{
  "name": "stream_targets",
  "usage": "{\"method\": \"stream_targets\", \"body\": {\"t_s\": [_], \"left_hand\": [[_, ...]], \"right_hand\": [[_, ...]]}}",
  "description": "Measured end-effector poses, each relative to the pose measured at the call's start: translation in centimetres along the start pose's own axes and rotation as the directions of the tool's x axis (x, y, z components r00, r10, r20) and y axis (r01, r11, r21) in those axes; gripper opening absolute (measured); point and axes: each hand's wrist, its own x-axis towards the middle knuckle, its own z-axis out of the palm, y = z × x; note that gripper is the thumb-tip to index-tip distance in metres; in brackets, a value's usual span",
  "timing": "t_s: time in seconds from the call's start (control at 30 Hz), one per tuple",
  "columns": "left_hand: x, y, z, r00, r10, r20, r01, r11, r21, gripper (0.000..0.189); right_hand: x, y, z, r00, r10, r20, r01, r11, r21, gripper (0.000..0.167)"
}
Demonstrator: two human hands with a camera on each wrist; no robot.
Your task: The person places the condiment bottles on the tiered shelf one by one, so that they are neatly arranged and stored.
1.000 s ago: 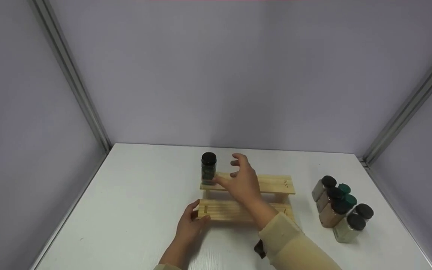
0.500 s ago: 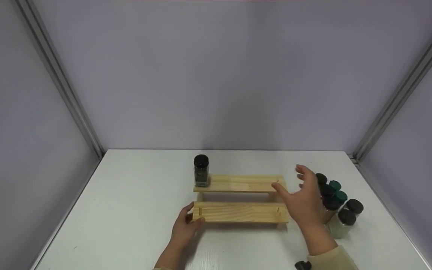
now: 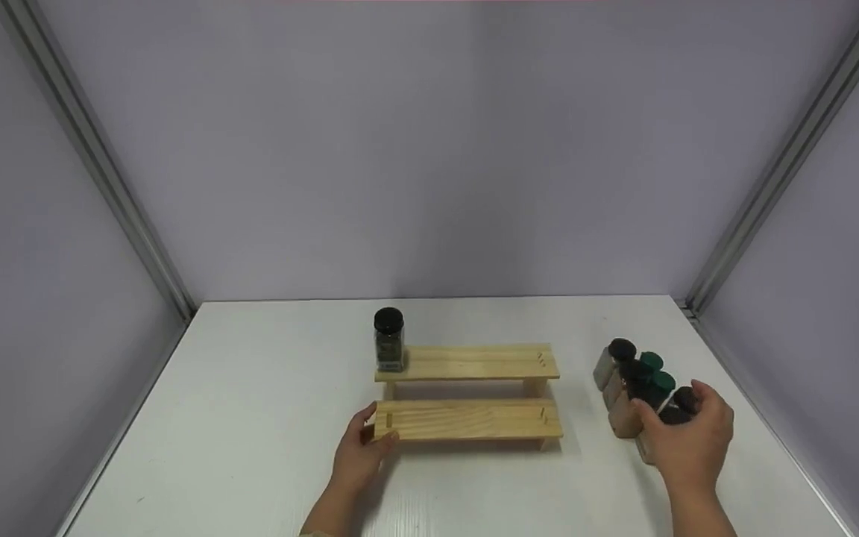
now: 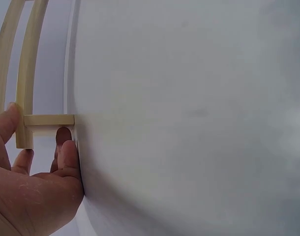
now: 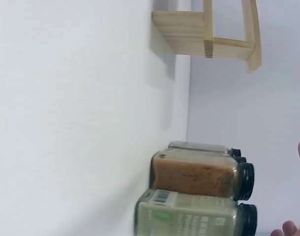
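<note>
A two-tier wooden rack (image 3: 467, 419) stands mid-table. My left hand (image 3: 359, 456) holds the left end of its lower tier, thumb on the front edge and fingers round the side and underneath, as the left wrist view shows. A glass spice jar with a black cap (image 3: 389, 344) stands upright at the left end of the upper tier. At the right, my right hand (image 3: 693, 447) is over the nearest jars, thumb and fingers spread apart around the black caps. In the right wrist view, its fingertips are apart from the cap of a pale-green spice powder jar (image 5: 189, 219).
Several more spice jars stand close together at the right, including a brown-filled jar (image 5: 196, 172) and a green-capped jar (image 3: 652, 361). The white table (image 3: 250, 418) meets grey walls (image 3: 429, 149) at the back and sides.
My right hand has moved from beside the jar on the upper tier, rightward and down to the jar group. The left hand keeps its hold on the rack. The head view has shifted slightly.
</note>
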Motion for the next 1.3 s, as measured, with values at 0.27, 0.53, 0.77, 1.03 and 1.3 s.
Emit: {"method": "stream_targets", "body": {"t_s": [0.27,0.53,0.77,1.03,1.3], "left_hand": [[0.0,0.1,0.0,1.0,-0.015,-0.005,0.015,1.0,0.019,0.073],[-0.1,0.1,-0.1,1.0,0.013,0.012,-0.013,1.0,-0.025,0.074],[-0.2,0.0,-0.3,0.999,0.043,0.03,-0.042,0.999,-0.032,0.076],[-0.2,0.1,-0.2,0.999,0.026,0.031,-0.025,0.999,-0.039,0.076],[-0.1,0.0,0.0,1.0,0.009,0.01,-0.008,0.999,-0.032,0.074]], "right_hand": [[-0.8,2.8,-0.1,0.982,0.159,0.098,-0.16,0.987,-0.001,0.09],[-1.1,4.1,0.0,0.982,0.15,0.118,-0.142,0.987,-0.076,0.069],[-1.3,4.5,-0.1,0.976,0.17,0.137,-0.159,0.983,-0.089,0.069],[-1.0,5.7,-0.1,0.948,0.229,0.22,-0.226,0.973,-0.04,0.085],[-0.9,6.4,-0.1,0.926,0.264,0.271,-0.264,0.964,-0.036,0.086]]}}
